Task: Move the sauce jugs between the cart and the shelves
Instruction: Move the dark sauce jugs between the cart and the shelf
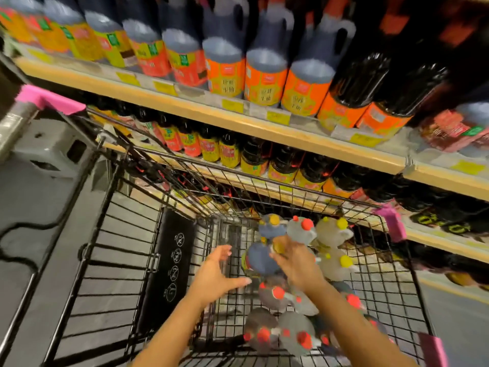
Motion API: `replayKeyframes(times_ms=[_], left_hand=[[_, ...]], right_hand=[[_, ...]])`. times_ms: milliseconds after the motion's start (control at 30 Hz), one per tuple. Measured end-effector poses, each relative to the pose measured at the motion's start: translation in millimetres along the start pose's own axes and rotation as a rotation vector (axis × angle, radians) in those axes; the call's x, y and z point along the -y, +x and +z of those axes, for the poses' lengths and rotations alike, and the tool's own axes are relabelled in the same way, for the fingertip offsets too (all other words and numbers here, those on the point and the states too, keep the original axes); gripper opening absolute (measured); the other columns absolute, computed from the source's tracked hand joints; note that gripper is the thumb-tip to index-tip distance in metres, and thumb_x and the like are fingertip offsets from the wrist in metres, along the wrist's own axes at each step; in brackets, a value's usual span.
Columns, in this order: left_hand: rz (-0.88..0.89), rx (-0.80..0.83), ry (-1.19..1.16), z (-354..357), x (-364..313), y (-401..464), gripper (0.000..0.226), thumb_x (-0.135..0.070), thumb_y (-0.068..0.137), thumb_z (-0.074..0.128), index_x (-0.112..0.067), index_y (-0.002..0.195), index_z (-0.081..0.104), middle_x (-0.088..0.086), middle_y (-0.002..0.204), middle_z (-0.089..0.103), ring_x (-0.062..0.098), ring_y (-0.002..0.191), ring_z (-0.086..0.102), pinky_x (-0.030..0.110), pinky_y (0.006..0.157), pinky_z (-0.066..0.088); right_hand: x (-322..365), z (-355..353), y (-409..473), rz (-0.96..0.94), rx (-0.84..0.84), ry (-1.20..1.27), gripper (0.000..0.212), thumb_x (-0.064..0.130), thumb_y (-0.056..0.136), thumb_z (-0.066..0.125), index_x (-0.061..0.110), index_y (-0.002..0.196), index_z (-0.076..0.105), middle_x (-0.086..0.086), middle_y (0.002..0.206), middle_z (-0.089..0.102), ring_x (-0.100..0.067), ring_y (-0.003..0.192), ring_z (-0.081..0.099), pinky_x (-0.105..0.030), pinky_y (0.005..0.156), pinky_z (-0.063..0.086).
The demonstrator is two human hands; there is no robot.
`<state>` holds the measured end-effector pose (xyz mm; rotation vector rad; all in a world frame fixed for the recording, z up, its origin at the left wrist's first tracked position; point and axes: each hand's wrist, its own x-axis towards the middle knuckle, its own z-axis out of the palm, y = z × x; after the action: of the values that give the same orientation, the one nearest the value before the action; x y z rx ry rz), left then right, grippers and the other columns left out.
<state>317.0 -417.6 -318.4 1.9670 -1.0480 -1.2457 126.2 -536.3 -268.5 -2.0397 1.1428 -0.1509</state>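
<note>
shelves [238, 120] behind cart [291, 197]; right hand [296, 263] grips upright jug [260, 259].

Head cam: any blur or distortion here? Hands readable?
Head view: strong wide-angle bending, shelf edge slants and curves; blocky smearing on the jugs in the cart and on shelf labels; glare on a dark bottle; left hand readable, right hand blurred against a jug.

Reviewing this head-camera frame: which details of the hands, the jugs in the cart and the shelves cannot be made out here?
- Right hand: its fingertips are hidden behind a blue-grey jug, so its grip is unclear.
- Jugs low in the cart: labels unseen; only tops and caps show.
- Top shelf: price tags are too blurred to read.
- Top-shelf jugs: necks cut off by the upper frame edge.
- Left hand: motion-blurred fingers.
</note>
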Motion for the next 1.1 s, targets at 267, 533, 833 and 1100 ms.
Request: replayKeyframes(times_ms=[267, 533, 833, 1100], left_hand=[[0.211, 0.113, -0.006, -12, -45, 24, 0.092, -0.046, 0.041, 0.092, -0.043, 0.116, 0.038, -0.017, 0.120, 0.055, 0.004, 0.107, 0.057, 0.025, 0.086, 0.050], [0.024, -0.119, -0.193, -6, 8, 40, 0.089, -0.031, 0.043, 0.094, -0.034, 0.116, 0.045, -0.010, 0.109, 0.061, 0.001, 0.093, 0.063, 0.017, 0.074, 0.052], [-0.126, -0.210, -0.151, -12, 70, 50, 0.093, -0.040, 0.037, 0.095, -0.029, 0.116, 0.047, -0.007, 0.101, 0.065, -0.009, 0.087, 0.061, 0.005, 0.064, 0.045], [-0.069, -0.210, -0.166, -28, 20, 40, 0.098, -0.047, 0.029, 0.089, -0.033, 0.115, 0.045, -0.006, 0.105, 0.062, 0.011, 0.091, 0.064, 0.031, 0.076, 0.055]], right_hand=[[61, -61, 15, -0.108, 0.056, 0.324, 0.012, 0.013, 0.085, 0.066, 0.004, 0.092, 0.062, -0.011, 0.087, 0.065, -0.018, 0.078, 0.060, -0.030, 0.072, 0.049], [11, -40, 61, 0.028, 0.071, 0.182, 0.065, 0.022, 0.077, 0.075, 0.021, 0.134, 0.043, 0.003, 0.139, 0.045, -0.009, 0.127, 0.044, -0.026, 0.102, 0.040], [-50, 29, 99, 0.174, 0.022, -0.254, 0.032, 0.015, 0.089, 0.054, 0.009, 0.121, 0.049, -0.016, 0.103, 0.065, -0.034, 0.095, 0.060, -0.037, 0.079, 0.045], [-25, -17, 34, 0.082, -0.154, 0.087, 0.026, 0.023, 0.087, 0.064, 0.013, 0.110, 0.056, -0.002, 0.084, 0.064, -0.022, 0.074, 0.060, -0.034, 0.061, 0.045]])
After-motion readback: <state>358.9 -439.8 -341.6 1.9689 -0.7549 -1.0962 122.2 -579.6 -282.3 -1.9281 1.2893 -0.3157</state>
